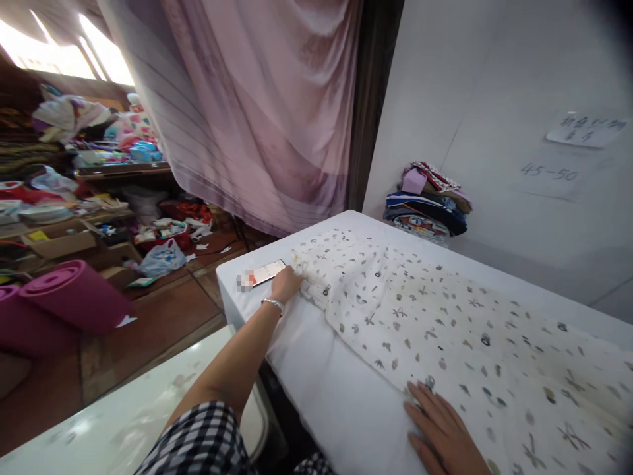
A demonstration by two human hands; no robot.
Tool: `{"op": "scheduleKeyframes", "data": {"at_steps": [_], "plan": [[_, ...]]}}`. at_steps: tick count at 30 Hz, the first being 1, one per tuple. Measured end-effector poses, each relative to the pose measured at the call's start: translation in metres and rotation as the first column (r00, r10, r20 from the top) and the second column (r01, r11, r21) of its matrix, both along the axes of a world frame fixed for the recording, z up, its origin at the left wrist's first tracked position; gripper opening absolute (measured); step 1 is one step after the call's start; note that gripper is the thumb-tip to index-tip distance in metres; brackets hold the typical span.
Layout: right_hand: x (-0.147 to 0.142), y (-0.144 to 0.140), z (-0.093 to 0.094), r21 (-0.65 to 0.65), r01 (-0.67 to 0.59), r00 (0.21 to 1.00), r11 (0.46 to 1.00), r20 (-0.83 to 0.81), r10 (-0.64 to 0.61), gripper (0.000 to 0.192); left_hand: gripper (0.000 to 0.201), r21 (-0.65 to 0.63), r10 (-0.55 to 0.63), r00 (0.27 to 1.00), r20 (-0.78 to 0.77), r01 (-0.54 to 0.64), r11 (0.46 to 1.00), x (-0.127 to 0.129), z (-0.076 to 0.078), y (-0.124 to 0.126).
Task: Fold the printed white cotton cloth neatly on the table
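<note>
Now both hands — left (285, 285) pinching, right (442, 432) spread flat — touch printed cloth (435, 316).

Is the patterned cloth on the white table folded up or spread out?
Spread out. The patterned cloth lies flat along the white table; the left hand grips its far end, the right hand presses its near edge.

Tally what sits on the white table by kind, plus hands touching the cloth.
Printed cloth: 1
Phone: 1
Stack of folded clothes: 1
Hands on the cloth: 2, left hand and right hand
Total: 5
</note>
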State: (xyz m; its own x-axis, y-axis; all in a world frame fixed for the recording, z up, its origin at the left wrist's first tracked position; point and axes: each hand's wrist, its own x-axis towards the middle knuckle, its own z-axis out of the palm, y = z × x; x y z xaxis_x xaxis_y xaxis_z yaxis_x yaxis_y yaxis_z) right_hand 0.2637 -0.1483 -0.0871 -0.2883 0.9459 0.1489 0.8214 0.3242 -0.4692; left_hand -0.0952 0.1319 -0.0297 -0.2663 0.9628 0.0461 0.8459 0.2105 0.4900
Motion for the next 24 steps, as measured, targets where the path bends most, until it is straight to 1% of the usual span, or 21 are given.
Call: {"op": "scheduleKeyframes", "data": {"at_steps": [2, 4, 6, 8, 9, 10, 11, 12, 13, 14, 15, 16, 17, 18, 19, 20, 21, 23, 24], "plan": [[0.000, 0.000, 0.000, -0.008, -0.001, 1.000, 1.000, -0.010, 0.001, 0.066, 0.032, 0.031, 0.027, 0.998, 0.057, -0.029, 0.999, -0.003, 0.004, -0.004], [0.000, 0.000, -0.002, -0.017, 0.002, 1.000, 1.000, -0.024, -0.002, 0.064, 0.032, 0.084, 0.037, 0.992, 0.121, -0.047, 0.995, -0.006, 0.012, -0.005], [0.001, -0.002, -0.006, -0.023, 0.004, 0.999, 1.000, -0.049, -0.005, 0.062, 0.035, 0.147, 0.040, 0.984, 0.174, -0.066, 0.987, -0.004, 0.026, -0.005], [0.002, -0.003, -0.008, -0.017, 0.018, 0.994, 1.000, -0.108, -0.019, 0.061, 0.036, 0.248, 0.010, 0.975, 0.223, -0.066, 0.966, 0.008, 0.044, -0.006], [0.003, -0.003, -0.007, -0.021, 0.032, 0.987, 0.999, -0.158, -0.035, 0.058, 0.035, 0.316, -0.033, 0.969, 0.246, -0.048, 0.948, 0.019, 0.054, -0.009], [0.004, -0.003, -0.004, -0.034, 0.062, 0.972, 0.998, -0.225, -0.068, 0.053, 0.033, 0.395, -0.106, 0.958, 0.265, -0.008, 0.918, 0.033, 0.063, -0.015], [0.004, -0.002, 0.002, -0.069, 0.111, 0.946, 0.991, -0.299, -0.127, 0.047, 0.030, 0.469, -0.204, 0.939, 0.276, 0.053, 0.881, 0.051, 0.071, -0.023], [0.003, 0.000, 0.010, -0.129, 0.167, 0.906, 0.977, -0.372, -0.204, 0.041, 0.029, 0.512, -0.313, 0.911, 0.269, 0.140, 0.848, 0.071, 0.076, -0.034], [0.001, 0.003, 0.020, -0.199, 0.224, 0.844, 0.954, -0.449, -0.292, 0.036, 0.029, 0.524, -0.431, 0.867, 0.252, 0.252, 0.814, 0.094, 0.079, -0.048], [-0.002, 0.008, 0.031, -0.279, 0.272, 0.765, 0.921, -0.517, -0.383, 0.033, 0.030, 0.514, -0.548, 0.803, 0.234, 0.376, 0.771, 0.117, 0.078, -0.063], [-0.006, 0.013, 0.042, -0.343, 0.283, 0.677, 0.896, -0.590, -0.439, 0.032, 0.031, 0.498, -0.644, 0.732, 0.221, 0.483, 0.720, 0.139, 0.075, -0.079], [-0.011, 0.019, 0.051, -0.351, 0.298, 0.543, 0.888, -0.703, -0.460, 0.032, 0.031, 0.478, -0.719, 0.659, 0.220, 0.569, 0.669, 0.160, 0.070, -0.095], [-0.015, 0.025, 0.059, -0.357, 0.274, 0.406, 0.893, -0.799, -0.444, 0.036, 0.032, 0.452, -0.777, 0.586, 0.230, 0.643, 0.619, 0.179, 0.063, -0.110], [-0.019, 0.032, 0.065, -0.356, 0.256, 0.275, 0.899, -0.865, -0.421, 0.040, 0.033, 0.418, -0.808, 0.529, 0.257, 0.694, 0.587, 0.195, 0.054, -0.124], [-0.022, 0.037, 0.067, -0.368, 0.229, 0.161, 0.901, -0.899, -0.408, 0.041, 0.034, 0.385, -0.819, 0.491, 0.298, 0.723, 0.574, 0.208, 0.045, -0.135], [-0.025, 0.041, 0.067, -0.371, 0.177, 0.080, 0.912, -0.918, -0.389, 0.040, 0.037, 0.353, -0.812, 0.470, 0.346, 0.737, 0.577, 0.218, 0.036, -0.144], [-0.027, 0.044, 0.066, -0.360, 0.129, 0.019, 0.924, -0.931, -0.365, 0.039, 0.041, 0.324, -0.794, 0.459, 0.398, 0.740, 0.590, 0.225, 0.027, -0.151], [-0.028, 0.045, 0.059, -0.335, 0.051, -0.058, 0.941, -0.941, -0.332, 0.036, 0.051, 0.283, -0.758, 0.429, 0.491, 0.745, 0.605, 0.233, 0.013, -0.158], [-0.028, 0.044, 0.055, -0.329, 0.026, -0.082, 0.944, -0.942, -0.326, 0.035, 0.055, 0.271, -0.749, 0.400, 0.528, 0.756, 0.595, 0.233, 0.008, -0.160]]}}
